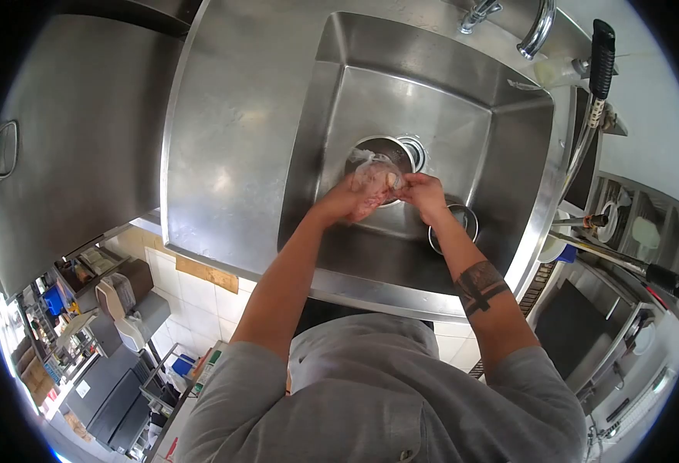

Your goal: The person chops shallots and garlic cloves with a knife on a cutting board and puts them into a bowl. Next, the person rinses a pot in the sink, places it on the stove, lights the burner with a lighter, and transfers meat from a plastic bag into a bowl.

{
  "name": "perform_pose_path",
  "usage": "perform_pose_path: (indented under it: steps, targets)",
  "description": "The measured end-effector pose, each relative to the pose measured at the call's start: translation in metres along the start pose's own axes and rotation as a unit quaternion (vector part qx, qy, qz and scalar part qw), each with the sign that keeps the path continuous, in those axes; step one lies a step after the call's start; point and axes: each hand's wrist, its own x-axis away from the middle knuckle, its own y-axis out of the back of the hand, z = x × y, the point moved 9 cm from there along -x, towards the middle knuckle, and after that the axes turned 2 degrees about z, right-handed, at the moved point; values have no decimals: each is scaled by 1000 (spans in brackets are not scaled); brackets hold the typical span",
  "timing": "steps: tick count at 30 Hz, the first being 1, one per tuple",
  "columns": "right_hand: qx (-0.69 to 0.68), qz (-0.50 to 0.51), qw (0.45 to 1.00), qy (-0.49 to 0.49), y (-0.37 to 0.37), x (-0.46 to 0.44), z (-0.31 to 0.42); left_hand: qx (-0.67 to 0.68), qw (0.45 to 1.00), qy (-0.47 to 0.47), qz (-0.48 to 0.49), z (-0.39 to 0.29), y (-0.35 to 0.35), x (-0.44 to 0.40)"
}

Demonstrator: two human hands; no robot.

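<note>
Over the sink basin, my left hand (344, 201) cups a clear plastic bag (373, 171) from below and the side. Something pale pink shows through the plastic; I cannot make out what it is. At the bag's right side, the fingers of my right hand (424, 193) are pinched together on its edge. A round metal bowl (383, 141) sits beneath the bag, partly hidden by it and by my hands. Under my right forearm, another round metal container (472, 220) stands on the basin floor, mostly covered by the arm.
The steel sink (424, 100) has a drain (416, 152) beside the bowl. A curved faucet (538, 35) and a tap handle (478, 14) are at the back. A black-gripped sprayer handle (602, 58) rises at the right. Left of the basin lies a steel drainboard (235, 139).
</note>
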Motion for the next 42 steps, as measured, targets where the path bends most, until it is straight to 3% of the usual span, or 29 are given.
perform_pose_path:
  steps: [3, 5, 6, 8, 12, 14, 17, 21, 23, 27, 29, 30, 33, 37, 39, 41, 42]
  targets:
    - [69, -47, 996, 41, 7, -19, -4, 25, 998, 18, 47, -18, -18, 5]
    - [139, -61, 988, 21, 2, -19, 1, -73, 996, -2, -47, 4, 4, -18]
    - [139, -60, 988, 21, -3, -15, 5, -73, 996, -1, -48, 28, 9, -38]
    - [420, -62, 885, 190, -26, 0, 40, -183, 967, -8, -175, 49, 34, -57]
    - [421, -85, 880, 202, -24, -5, 29, -290, 928, 24, -231, -4, 24, -22]
    - [397, -87, 886, 223, -25, -3, 30, -366, 882, -77, -286, -27, 18, -11]
    - [376, -95, 898, 208, -20, 6, 31, -406, 851, -148, -299, -37, 10, -5]
    - [287, -84, 941, 157, -10, 17, 21, -391, 860, -143, -296, -36, 7, 5]
    - [281, -99, 926, 230, -9, 19, 31, -362, 874, -69, -318, -40, 7, 10]
    - [244, -136, 938, 207, -17, 38, 45, -358, 874, -96, -315, -62, 4, 19]
    - [234, -168, 914, 284, -12, 55, 44, -334, 872, -130, -335, -63, 3, 29]
    - [266, -192, 869, 370, -16, 65, 54, -340, 872, -106, -337, -61, 6, 30]
    - [248, -182, 908, 285, -14, 66, 50, -317, 877, -157, -327, -70, 2, 45]
    - [237, -182, 915, 272, -7, 63, 44, -342, 879, -205, -263, -57, -12, 49]
    - [-6, -103, 990, 94, -10, 69, 0, -360, 873, -248, -216, -52, -26, 61]
    - [-84, -76, 992, 55, -16, 83, -12, -378, 862, -293, -169, -56, -45, 82]
    - [-141, -61, 988, 15, -20, 90, -22, -398, 862, -302, -88, -54, -67, 91]
